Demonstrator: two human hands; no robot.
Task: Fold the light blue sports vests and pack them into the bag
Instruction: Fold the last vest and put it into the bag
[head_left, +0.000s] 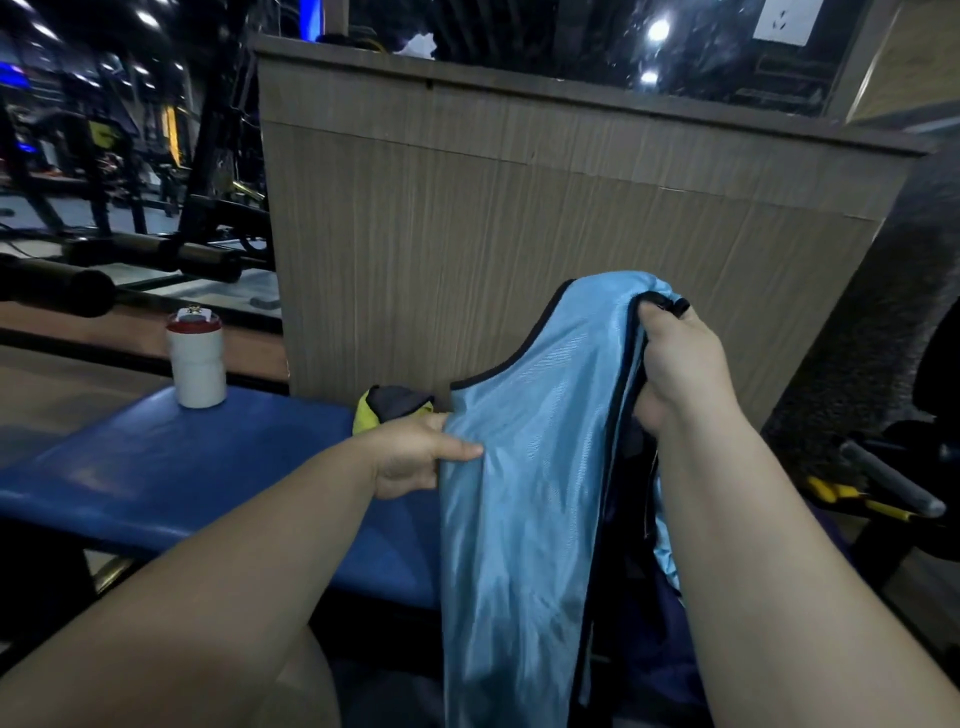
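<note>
I'm watching the shiny light blue sports vest with dark trim (524, 467) hanging unfolded in the air, my right hand (680, 364) gripping its bunched shoulder straps up high, my left hand (415, 457) pinching its side edge lower down.

Hem of vest (519, 545) beyond bottom edge.

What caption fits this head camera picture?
Left hand and right hand hold a light blue vest by a blue bench.

The blue tabletop (171, 467) lay open but for a white bottle (196, 366) at its far corner. A wooden panel (519, 234) blocked the way beyond, and the hanging vest (519, 493) screened the right
</note>
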